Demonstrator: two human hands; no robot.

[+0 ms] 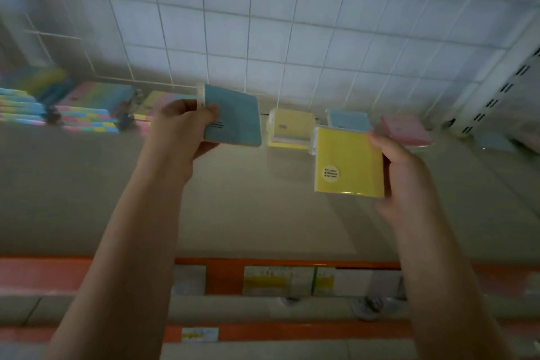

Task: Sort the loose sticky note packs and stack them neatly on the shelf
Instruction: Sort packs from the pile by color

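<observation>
Here the beige flat shelf board (233, 199) runs left to right beneath a white wire grid back panel (277, 38), with an orange price rail (292, 261) along its near edge. The left hand (182, 128) grips a blue square wrapped sticky note pack (233, 114), held above the shelf. The right hand (406, 175) clamps a yellow square wrapped sticky note pack (349, 161) bearing a round label. At far left, multicoloured pack stacks (87, 114) rest on the shelf; at far right lie a pale yellow pack (287, 131), a light blue pack (349, 120) and a pink pack (406, 131).
</observation>
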